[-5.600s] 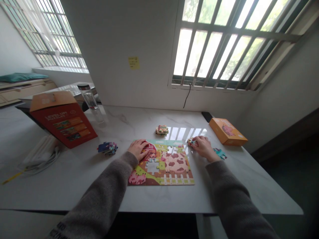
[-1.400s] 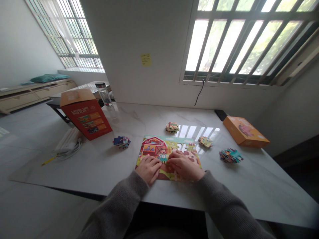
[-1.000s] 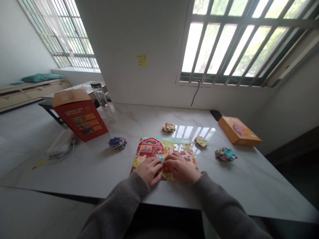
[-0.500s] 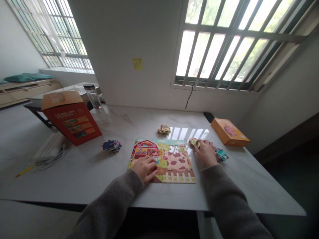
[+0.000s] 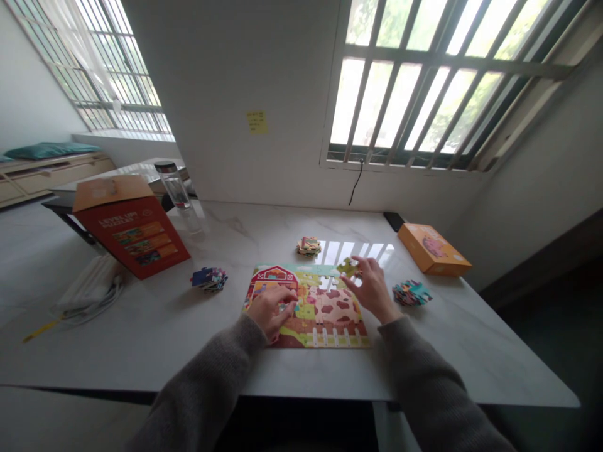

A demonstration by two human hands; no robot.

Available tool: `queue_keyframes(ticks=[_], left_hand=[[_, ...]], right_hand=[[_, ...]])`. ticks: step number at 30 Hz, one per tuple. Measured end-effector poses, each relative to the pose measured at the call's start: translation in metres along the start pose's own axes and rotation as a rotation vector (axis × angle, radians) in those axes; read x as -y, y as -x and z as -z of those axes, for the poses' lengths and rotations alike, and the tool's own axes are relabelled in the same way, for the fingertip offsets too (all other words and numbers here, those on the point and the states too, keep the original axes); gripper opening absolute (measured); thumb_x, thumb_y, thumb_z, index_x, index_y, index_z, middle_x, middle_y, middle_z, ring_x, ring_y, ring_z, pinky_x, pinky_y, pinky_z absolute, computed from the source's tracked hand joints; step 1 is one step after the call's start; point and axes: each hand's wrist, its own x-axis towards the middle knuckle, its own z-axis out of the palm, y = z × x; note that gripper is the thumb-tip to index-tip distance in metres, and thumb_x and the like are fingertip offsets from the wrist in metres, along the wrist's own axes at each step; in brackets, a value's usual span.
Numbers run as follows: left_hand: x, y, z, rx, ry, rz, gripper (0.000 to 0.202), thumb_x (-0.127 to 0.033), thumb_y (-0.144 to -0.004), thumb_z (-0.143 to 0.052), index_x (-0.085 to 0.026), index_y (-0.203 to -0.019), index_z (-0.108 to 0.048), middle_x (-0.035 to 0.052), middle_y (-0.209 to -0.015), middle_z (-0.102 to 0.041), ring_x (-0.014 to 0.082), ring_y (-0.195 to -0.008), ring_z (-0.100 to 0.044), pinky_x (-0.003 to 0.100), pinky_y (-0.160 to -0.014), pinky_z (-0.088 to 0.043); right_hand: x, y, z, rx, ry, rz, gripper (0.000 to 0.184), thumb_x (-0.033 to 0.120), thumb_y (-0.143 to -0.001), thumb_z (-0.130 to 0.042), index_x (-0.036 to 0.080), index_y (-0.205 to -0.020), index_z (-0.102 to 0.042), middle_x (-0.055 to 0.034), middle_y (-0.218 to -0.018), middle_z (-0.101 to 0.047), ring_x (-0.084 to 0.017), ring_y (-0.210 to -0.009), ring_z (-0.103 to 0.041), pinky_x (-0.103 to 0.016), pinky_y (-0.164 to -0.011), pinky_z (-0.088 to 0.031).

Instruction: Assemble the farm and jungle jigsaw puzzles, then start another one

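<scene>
A farm jigsaw puzzle (image 5: 330,336) with a red barn and a spotted cow lies on the white table. A gap shows in it above the cow. My right hand (image 5: 373,290) pinches a yellow-green puzzle piece (image 5: 347,267) between thumb and fingers, over the puzzle's upper right corner. Over the barn side is my left hand (image 5: 271,311), its fingers loosely bent and apart from the thumb, with nothing visible in it. It covers part of the barn picture.
Beyond the puzzle sits a stack of pieces (image 5: 308,247). Other piles are a purple one (image 5: 210,279) at left and a teal one (image 5: 412,293) at right. A red box (image 5: 136,232), glass bottle (image 5: 175,187), orange box (image 5: 432,250) and black phone (image 5: 394,221) stand or lie farther out.
My right hand has moved left from beside the teal pile, bringing a puzzle piece over the puzzle. My left hand has lifted slightly and its fingers have bent.
</scene>
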Motion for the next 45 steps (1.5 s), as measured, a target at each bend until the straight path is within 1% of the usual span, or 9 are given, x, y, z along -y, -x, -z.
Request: queue_keyframes(ticks=[2, 5, 10, 14, 17, 21, 29, 33, 45], left_hand=[[-0.003, -0.017, 0.002, -0.046, 0.118, 0.112, 0.023, -0.036, -0.093, -0.055, -0.018, -0.09, -0.068, 0.0044, -0.085, -0.072, 0.019, -0.078, -0.064, 0.032, -0.074, -0.049], [0.002, -0.038, -0.001, -0.012, 0.283, 0.202, 0.03, -0.044, -0.093, -0.056, -0.017, -0.088, -0.067, 0.0017, -0.076, -0.069, 0.0167, -0.07, -0.062, 0.027, -0.065, -0.047], [0.022, -0.045, -0.016, -0.036, 0.454, 0.237, 0.033, -0.048, -0.09, -0.056, -0.017, -0.083, -0.064, 0.0, -0.072, -0.063, 0.0148, -0.067, -0.059, 0.025, -0.063, -0.047], [0.03, -0.041, -0.017, -0.092, 0.479, 0.286, 0.036, -0.05, -0.09, -0.055, -0.016, -0.083, -0.063, 0.0, -0.072, -0.061, 0.0142, -0.064, -0.057, 0.025, -0.06, -0.048], [0.029, -0.04, -0.014, -0.104, 0.484, 0.292, 0.036, -0.051, -0.089, -0.056, -0.016, -0.083, -0.063, 0.0021, -0.076, -0.063, 0.0156, -0.069, -0.06, 0.026, -0.063, -0.05], [0.028, -0.036, -0.016, -0.105, 0.469, 0.298, 0.034, -0.05, -0.089, -0.057, -0.017, -0.081, -0.062, 0.0001, -0.072, -0.06, 0.0143, -0.065, -0.057, 0.027, -0.065, -0.051], [0.029, -0.034, -0.021, -0.046, 0.495, 0.287, 0.031, -0.047, -0.09, -0.055, -0.019, -0.079, -0.058, -0.002, -0.067, -0.056, 0.0142, -0.062, -0.056, 0.027, -0.06, -0.049], [0.023, -0.036, -0.017, -0.101, 0.501, 0.311, 0.029, -0.044, -0.093, -0.049, -0.018, -0.087, -0.062, -0.0003, -0.07, -0.06, 0.015, -0.064, -0.057, 0.027, -0.062, -0.049], [0.028, -0.033, -0.017, -0.092, 0.403, 0.293, 0.026, -0.037, -0.088, -0.054, -0.016, -0.096, -0.068, 0.0043, -0.088, -0.07, 0.0173, -0.076, -0.063, 0.029, -0.07, -0.05]], right_hand=[[0.033, 0.002, -0.007, -0.001, -0.123, 0.135, 0.056, 0.037, -0.09, -0.067, 0.021, -0.14, -0.047, -0.0115, -0.11, -0.055, -0.029, -0.1, -0.054, -0.044, -0.09, -0.046], [0.07, 0.006, -0.015, -0.028, -0.186, 0.183, 0.065, 0.041, -0.089, -0.068, 0.025, -0.147, -0.041, -0.0112, -0.108, -0.054, -0.029, -0.095, -0.054, -0.047, -0.088, -0.048], [0.087, 0.011, -0.023, -0.018, -0.239, 0.169, 0.064, 0.042, -0.089, -0.069, 0.026, -0.146, -0.045, -0.0119, -0.107, -0.054, -0.03, -0.095, -0.055, -0.051, -0.088, -0.05], [0.082, 0.016, -0.023, 0.047, -0.465, 0.238, 0.036, 0.032, -0.095, -0.061, 0.027, -0.13, -0.057, -0.0082, -0.103, -0.057, -0.024, -0.094, -0.06, -0.042, -0.084, -0.055], [0.076, 0.017, -0.021, 0.029, -0.508, 0.269, 0.026, 0.024, -0.096, -0.059, 0.026, -0.121, -0.061, -0.0102, -0.116, -0.059, -0.024, -0.106, -0.061, -0.043, -0.09, -0.056], [0.07, 0.017, -0.021, 0.066, -0.474, 0.342, 0.029, 0.022, -0.094, -0.062, 0.027, -0.122, -0.061, -0.0116, -0.136, -0.057, -0.026, -0.117, -0.059, -0.049, -0.098, -0.054], [0.07, 0.018, -0.026, 0.093, -0.533, 0.365, 0.03, 0.021, -0.095, -0.059, 0.027, -0.125, -0.059, -0.0109, -0.129, -0.06, -0.024, -0.119, -0.06, -0.044, -0.099, -0.055], [0.064, 0.016, -0.025, 0.096, -0.51, 0.322, 0.032, 0.023, -0.096, -0.059, 0.026, -0.127, -0.056, -0.0108, -0.126, -0.061, -0.025, -0.119, -0.058, -0.046, -0.101, -0.052], [-0.002, 0.001, -0.017, 0.069, -0.311, 0.141, 0.035, 0.022, -0.09, -0.06, 0.022, -0.125, -0.057, -0.0114, -0.118, -0.062, -0.029, -0.108, -0.058, -0.049, -0.096, -0.049]])
